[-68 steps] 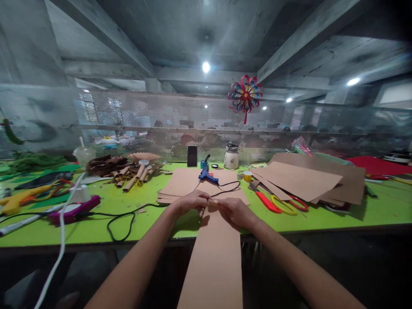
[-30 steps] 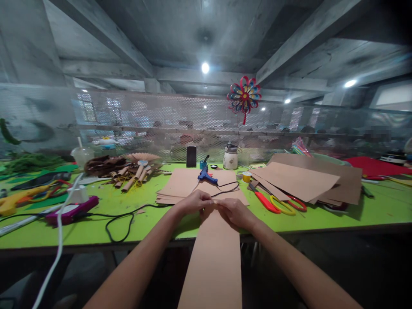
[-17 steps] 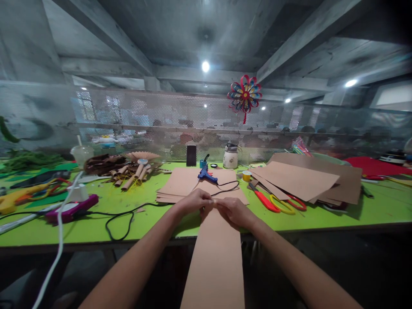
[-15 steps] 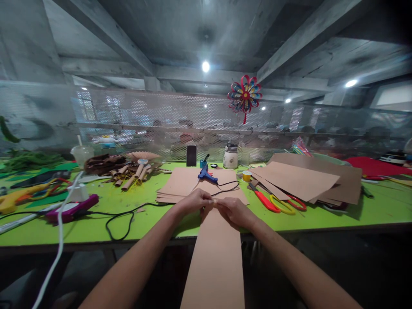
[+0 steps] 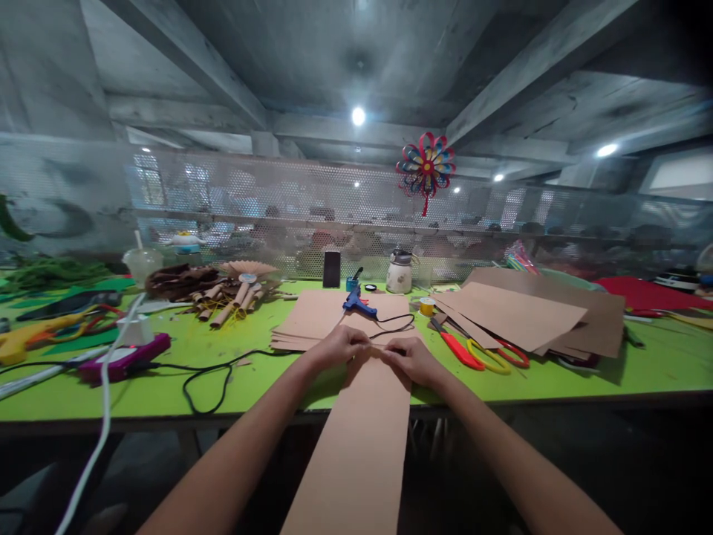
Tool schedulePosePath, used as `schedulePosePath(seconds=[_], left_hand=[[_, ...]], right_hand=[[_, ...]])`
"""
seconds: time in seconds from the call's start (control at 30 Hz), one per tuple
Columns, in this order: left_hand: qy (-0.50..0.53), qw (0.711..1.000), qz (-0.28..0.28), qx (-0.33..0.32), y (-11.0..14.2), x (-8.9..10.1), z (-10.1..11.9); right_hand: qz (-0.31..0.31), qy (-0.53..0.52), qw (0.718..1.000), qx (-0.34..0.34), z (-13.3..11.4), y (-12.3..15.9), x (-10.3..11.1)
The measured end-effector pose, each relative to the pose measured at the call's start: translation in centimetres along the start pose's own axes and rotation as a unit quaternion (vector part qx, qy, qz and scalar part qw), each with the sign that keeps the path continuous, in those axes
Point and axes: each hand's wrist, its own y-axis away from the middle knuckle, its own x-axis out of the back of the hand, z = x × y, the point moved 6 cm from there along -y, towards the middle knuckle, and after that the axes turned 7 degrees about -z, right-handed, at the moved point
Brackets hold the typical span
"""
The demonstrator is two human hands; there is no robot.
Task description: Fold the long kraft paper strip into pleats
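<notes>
A long strip of brown kraft paper [image 5: 356, 438] hangs from the table edge toward me. My left hand [image 5: 344, 347] pinches its far end at the left corner. At the right corner of that end, my right hand [image 5: 413, 358] closes its fingers on the same strip. Just beyond both hands lies a stack of brown paper sheets [image 5: 301, 321]. On that stack rests a blue glue gun [image 5: 358, 303] with a black cord.
Red- and yellow-handled scissors [image 5: 462, 351] lie to the right, beside larger brown sheets [image 5: 512, 308]. A yellow spool [image 5: 427, 306] stands near them. On the left are a purple power strip [image 5: 125, 359], trailing cords and rolled paper fans [image 5: 241, 293]. A flask [image 5: 399, 273] stands at the back.
My right hand has shifted slightly right along the strip's far end, so the hands are farther apart. The strip's hanging lower part has swung left.
</notes>
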Motion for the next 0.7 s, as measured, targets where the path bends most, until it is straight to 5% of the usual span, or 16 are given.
schedulePosePath(seconds=[0.7], left_hand=[[-0.121, 0.991, 0.013, -0.048, 0.0, -0.9, 0.9]], right_hand=[[-0.036, 0.035, 0.997, 0.06, -1.5, -0.4, -1.0]])
